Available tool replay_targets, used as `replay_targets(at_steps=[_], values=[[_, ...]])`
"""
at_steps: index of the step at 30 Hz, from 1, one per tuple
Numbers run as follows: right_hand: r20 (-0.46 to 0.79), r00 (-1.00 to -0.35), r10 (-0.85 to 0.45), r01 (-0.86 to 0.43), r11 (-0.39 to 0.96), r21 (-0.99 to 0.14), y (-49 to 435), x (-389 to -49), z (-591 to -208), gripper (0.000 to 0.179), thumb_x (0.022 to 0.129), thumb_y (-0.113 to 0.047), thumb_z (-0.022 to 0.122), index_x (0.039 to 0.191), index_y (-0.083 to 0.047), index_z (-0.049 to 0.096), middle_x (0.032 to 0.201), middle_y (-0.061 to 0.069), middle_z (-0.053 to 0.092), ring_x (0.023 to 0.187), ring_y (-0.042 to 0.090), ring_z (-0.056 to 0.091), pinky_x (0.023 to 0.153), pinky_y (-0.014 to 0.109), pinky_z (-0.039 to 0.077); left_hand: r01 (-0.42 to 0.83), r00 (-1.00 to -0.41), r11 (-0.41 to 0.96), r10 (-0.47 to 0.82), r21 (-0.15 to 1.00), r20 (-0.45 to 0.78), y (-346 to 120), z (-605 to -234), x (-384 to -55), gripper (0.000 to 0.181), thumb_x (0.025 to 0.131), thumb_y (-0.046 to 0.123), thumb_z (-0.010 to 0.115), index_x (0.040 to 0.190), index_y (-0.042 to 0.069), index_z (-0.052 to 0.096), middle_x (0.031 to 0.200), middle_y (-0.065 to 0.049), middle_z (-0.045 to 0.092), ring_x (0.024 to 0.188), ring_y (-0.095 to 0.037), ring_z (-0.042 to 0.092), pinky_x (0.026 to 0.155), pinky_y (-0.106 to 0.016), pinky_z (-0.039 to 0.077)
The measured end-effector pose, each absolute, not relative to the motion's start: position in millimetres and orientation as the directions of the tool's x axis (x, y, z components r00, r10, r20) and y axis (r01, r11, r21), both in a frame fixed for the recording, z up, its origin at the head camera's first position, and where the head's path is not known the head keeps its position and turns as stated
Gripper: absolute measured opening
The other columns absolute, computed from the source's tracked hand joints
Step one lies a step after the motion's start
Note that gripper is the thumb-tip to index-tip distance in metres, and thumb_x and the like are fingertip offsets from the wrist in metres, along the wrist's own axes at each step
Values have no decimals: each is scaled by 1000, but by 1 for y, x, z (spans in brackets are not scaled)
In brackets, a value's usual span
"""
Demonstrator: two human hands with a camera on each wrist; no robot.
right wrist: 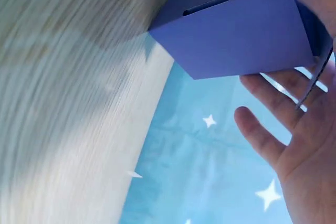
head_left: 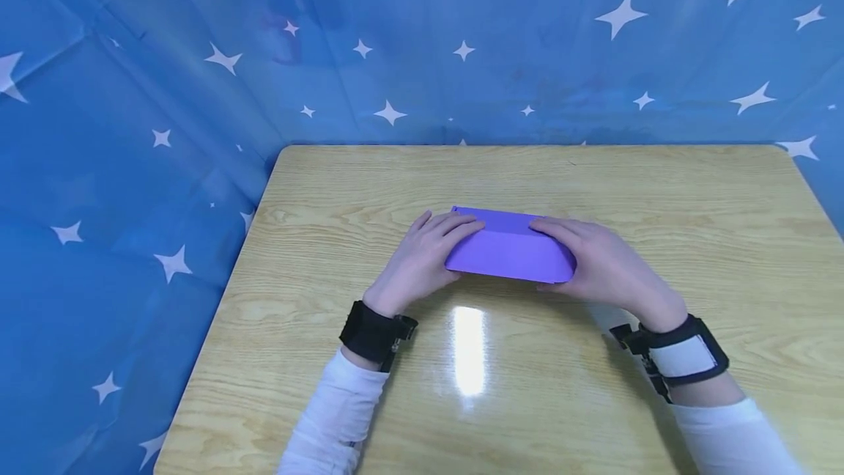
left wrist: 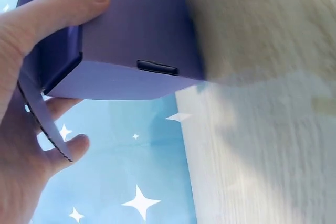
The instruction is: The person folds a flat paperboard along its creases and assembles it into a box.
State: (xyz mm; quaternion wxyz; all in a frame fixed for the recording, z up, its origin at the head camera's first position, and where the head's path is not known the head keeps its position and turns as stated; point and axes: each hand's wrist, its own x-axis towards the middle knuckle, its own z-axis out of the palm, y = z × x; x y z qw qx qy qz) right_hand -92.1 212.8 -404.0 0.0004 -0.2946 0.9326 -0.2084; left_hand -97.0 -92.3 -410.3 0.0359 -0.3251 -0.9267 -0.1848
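Note:
A purple cardboard box (head_left: 511, 253) is on the wooden table, its lid tilted partly up from the body. My left hand (head_left: 422, 259) grips the box's left end, thumb on the near wall and fingers on the lid. At the opposite end my right hand (head_left: 603, 266) holds it likewise. The left wrist view shows the left thumb on the box's wall (left wrist: 142, 30), above a small dark slot, with a lid flap lying against the palm. In the right wrist view, the box's end wall (right wrist: 241, 35) is beside the spread right fingers. The inside is hidden.
A light wooden table (head_left: 297, 240) lies under the box, with a bright light reflection in front of it. A blue cloth with white stars (head_left: 422, 42) hangs behind the table and along its left side. Both wrists wear black straps.

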Motion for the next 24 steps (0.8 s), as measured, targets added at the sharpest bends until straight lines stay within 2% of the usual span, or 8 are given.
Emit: replay_targets(at_steps=[5, 8, 11, 17, 24], values=[[109, -869, -482, -466, 727, -504, 212, -95, -403, 83, 74, -23, 97, 147, -14, 59, 142, 15, 68, 128, 41, 67, 106, 61, 55, 521, -838, 698, 529, 492, 137, -96, -406, -102, 79, 82, 18, 92, 152, 20, 55, 153, -4, 60, 144, -29, 56, 126, -52, 41], [67, -888, -455, -408, 712, -572, 212, -98, -402, 78, 76, -26, 96, 145, -16, 61, 140, 13, 70, 124, 38, 68, 103, 58, 56, 445, -870, 665, 480, 600, 113, -102, -406, -105, 77, 83, 20, 91, 151, 21, 55, 151, -3, 59, 141, -27, 58, 121, -46, 48], [24, -894, -448, -364, 693, -622, 212, -102, -402, 74, 79, -32, 94, 144, -16, 61, 137, 12, 71, 120, 34, 69, 101, 55, 57, 382, -892, 614, 441, 690, 102, -108, -408, -105, 76, 85, 21, 90, 152, 20, 54, 152, -3, 57, 140, -27, 59, 119, -45, 50], [-1, -888, -459, -341, 661, -669, 214, -105, -409, 72, 85, -34, 89, 146, -13, 58, 137, 14, 71, 120, 33, 70, 100, 53, 57, 342, -901, 556, 423, 758, 96, -113, -411, -106, 77, 87, 24, 88, 154, 14, 52, 156, -8, 57, 146, -28, 54, 125, -45, 44], [-30, -885, -464, -306, 630, -714, 217, -109, -418, 72, 89, -33, 86, 149, -10, 54, 145, 17, 66, 138, 41, 60, 114, 64, 48, 294, -908, 546, 417, 784, 51, -115, -412, -108, 78, 87, 27, 88, 155, 14, 51, 158, -7, 56, 149, -28, 53, 126, -46, 43]])
